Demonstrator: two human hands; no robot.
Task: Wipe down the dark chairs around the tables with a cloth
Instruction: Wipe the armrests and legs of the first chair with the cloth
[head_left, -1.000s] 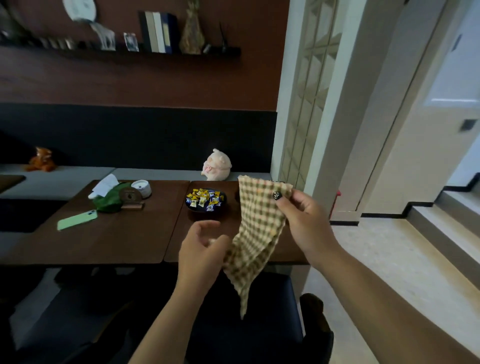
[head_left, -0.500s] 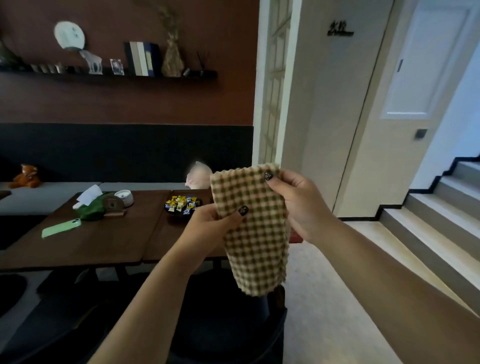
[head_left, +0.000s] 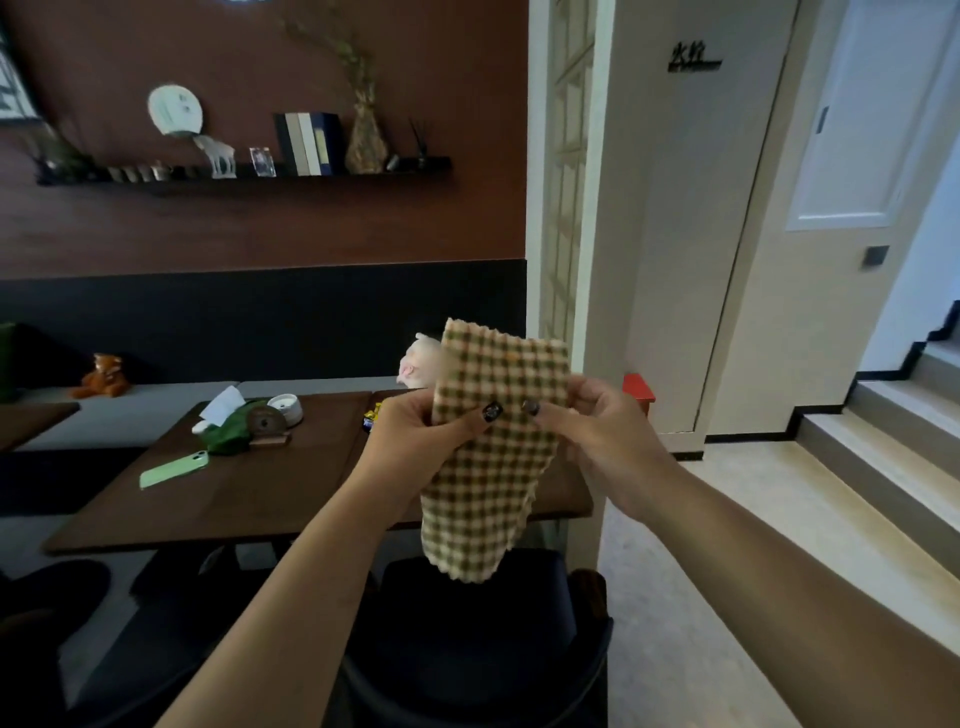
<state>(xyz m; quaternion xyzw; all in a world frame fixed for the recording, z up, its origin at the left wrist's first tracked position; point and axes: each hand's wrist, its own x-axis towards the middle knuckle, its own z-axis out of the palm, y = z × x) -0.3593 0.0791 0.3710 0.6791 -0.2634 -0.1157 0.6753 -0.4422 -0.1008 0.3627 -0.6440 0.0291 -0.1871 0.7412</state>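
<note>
Item one: checked cloth (head_left: 493, 457), tan and green, held upright in the air in front of me above the nearest dark chair (head_left: 467, 639), folded lengthwise into a narrow strip, its lower end hanging free just over the chair back.

Item two: left hand (head_left: 415, 436), thumb pinched against the cloth's left edge, fingers curled behind it.

Item three: right hand (head_left: 597, 441), thumb pressed onto the cloth's front near the middle, fingers wrapped round the right edge (both thumbnails painted dark).

Item four: dark chair, pushed in at the near edge of the wooden table (head_left: 234, 499); seat and back in shadow, not touched by either hand or by the cloth. A second dark seat (head_left: 57, 587) showed at the far left, mostly cut off.

Item five: table contents, namely a green phone (head_left: 174, 469), a green tissue pouch (head_left: 228, 434) and a small white dish (head_left: 285, 407); a pink plush figure (head_left: 418, 369) sat partly hidden behind the cloth.

Step in hand, as I judged it: preparing the cloth, folding it to a workable pad, with no wiping begun. The next move would call for gathering the strip into one hand, lowering it onto the top of the chair back directly below, and pressing flat enough that the fabric, not the fingertips, met the surface.
</note>
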